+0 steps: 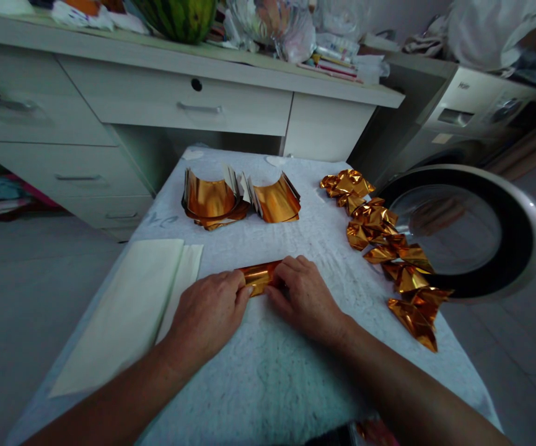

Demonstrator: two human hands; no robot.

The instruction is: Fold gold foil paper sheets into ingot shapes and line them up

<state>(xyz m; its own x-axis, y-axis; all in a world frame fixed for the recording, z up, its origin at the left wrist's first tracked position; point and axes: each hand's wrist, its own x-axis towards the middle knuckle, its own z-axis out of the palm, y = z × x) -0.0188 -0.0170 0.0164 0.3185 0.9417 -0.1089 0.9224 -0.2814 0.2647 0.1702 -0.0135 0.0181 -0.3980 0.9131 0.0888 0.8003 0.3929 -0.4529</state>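
Cloth-covered table (268, 371): seen from the centre down to the bottom of the frame; bare cloth is shown between the forearms and above the hands.
Washer door (453, 229): swung open at the right, beside the table's edge.
White sheets (123, 310): laid at centre left, beside the left forearm.
Folded foil pieces (372, 223): strung in a line down the table's right side, well apart from the hands.
Curved foil stacks (209, 198) (274, 201): set side by side above the hands, with cloth between.
Left hand (212, 310): closed, the left end of the foil roll pinched between thumb and curled fingers.
Right hand (307, 297): closed over the right end, fingers bent, thumb below.
Foil roll (261, 277): held at mid-frame, directly between both sets of fingers, neither hand nearer; its long axis is pointed left to right, tilted slightly up at the right.
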